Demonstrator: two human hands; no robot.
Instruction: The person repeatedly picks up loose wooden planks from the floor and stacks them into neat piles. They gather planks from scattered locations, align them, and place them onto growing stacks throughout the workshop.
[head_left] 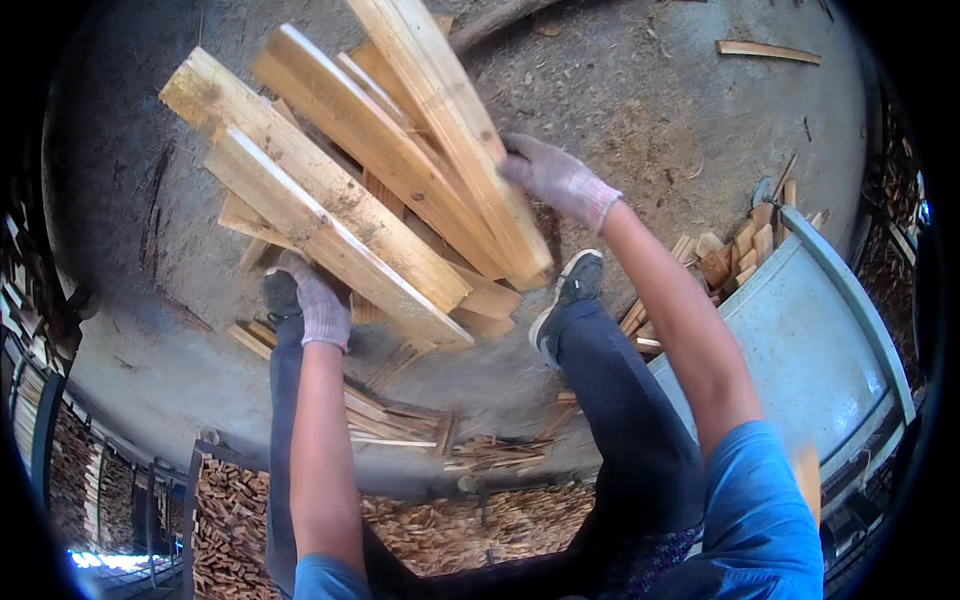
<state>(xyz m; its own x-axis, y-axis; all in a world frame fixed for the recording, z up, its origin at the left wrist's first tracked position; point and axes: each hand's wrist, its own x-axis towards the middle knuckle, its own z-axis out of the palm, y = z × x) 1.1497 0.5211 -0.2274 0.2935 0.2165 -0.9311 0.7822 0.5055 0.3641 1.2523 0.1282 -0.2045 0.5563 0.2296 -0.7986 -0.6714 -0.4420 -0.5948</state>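
Several long, pale wooden planks (330, 210) lie fanned out in a loose pile between my feet. My right hand (562, 182), in a light knitted glove, grips the right edge of the rightmost plank (430, 105), which slants across the top of the pile. On the near left side my gloved left hand (314, 302) is closed at the lower edge of the leftmost plank (310, 235); its fingertips are partly hidden by the wood. Shorter pieces (487, 298) show beneath the long planks.
A light blue metal surface (790, 340) with a raised rim stands at the right, small wood pieces (745, 250) heaped beside it. Stacked cut wood (240, 525) fills racks along the lower edge. One thin strip (768, 51) lies on the concrete floor (690, 110) at the far right.
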